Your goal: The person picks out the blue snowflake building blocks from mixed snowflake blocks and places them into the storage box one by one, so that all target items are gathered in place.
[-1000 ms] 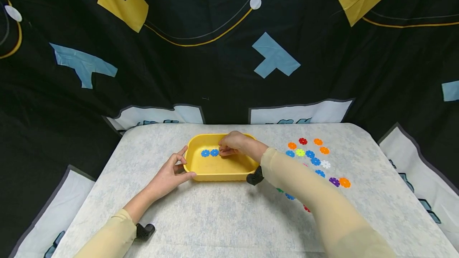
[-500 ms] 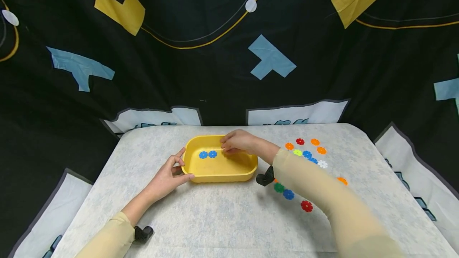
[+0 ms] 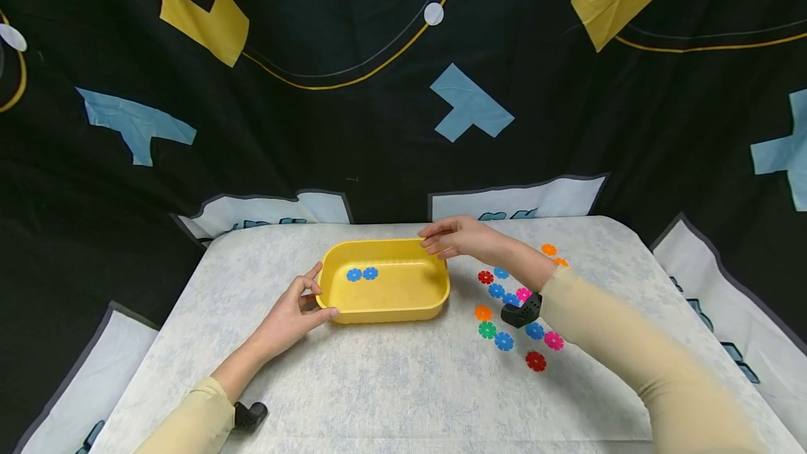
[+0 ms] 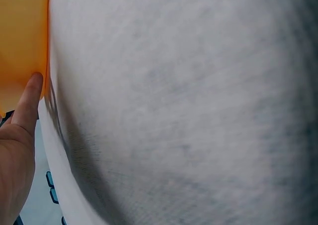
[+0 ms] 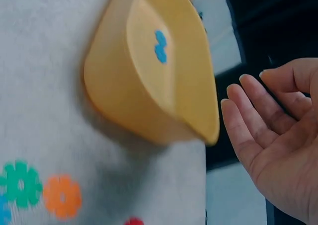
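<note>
The right hand (image 3: 463,237) has been drawn back from inside the yellow plastic tray (image 3: 391,296) to above its far right rim, while the two blue flower-shaped discs (image 3: 354,274) have been left side by side on the tray's floor; their placing can be judged finished, with other coloured discs (image 3: 536,361) left scattered on the table (image 3: 378,384) to the right. Nothing is held by that hand, its fingers being loosely extended and parted. The tray's left end is gripped by the left hand (image 3: 296,308), the thumb being laid against the near side.
</note>
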Demonstrator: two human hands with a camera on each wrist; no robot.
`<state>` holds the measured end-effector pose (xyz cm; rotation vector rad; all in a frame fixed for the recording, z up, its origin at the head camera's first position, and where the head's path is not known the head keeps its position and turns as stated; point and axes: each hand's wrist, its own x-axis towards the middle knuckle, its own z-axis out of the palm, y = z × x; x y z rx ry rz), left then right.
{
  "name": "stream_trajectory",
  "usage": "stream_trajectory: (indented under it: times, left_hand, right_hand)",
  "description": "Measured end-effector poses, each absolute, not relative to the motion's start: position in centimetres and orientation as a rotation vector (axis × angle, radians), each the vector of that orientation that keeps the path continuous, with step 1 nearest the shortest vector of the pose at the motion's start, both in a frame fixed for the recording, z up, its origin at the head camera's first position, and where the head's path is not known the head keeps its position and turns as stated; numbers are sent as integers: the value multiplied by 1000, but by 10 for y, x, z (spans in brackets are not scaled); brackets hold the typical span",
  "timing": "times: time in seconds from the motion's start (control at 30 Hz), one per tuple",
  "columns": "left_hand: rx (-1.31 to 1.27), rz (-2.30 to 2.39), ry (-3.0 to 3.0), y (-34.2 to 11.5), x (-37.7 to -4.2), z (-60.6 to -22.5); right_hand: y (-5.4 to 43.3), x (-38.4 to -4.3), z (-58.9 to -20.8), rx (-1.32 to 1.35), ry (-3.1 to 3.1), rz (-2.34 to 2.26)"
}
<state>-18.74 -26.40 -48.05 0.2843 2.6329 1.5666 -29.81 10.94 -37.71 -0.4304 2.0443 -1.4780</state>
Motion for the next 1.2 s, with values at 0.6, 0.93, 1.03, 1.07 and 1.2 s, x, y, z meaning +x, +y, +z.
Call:
stream_trajectory:
  times: [0.6,0.93,1.03,1.07,1.2]
  left_hand:
    - [244,1550,2643,-263,-187,-480]
    - [264,1566,2619,-264,-186,-479]
    - [268,1566,2619,-264,-187,-479]
    - [269,1566,2619,-263,-187,-479]
    - [274,1561,2619,-263,-188,-479]
  right_hand:
    - [221,-281,-390,-493,2218,-1428]
    - [265,-276,-407,-429,2290,-1435]
    - [275,-274,-410,-398,2296,-1441]
    - [279,-274,-411,-392,2298,-1442]
    - [292,-273,-419,-343,2336,-1422]
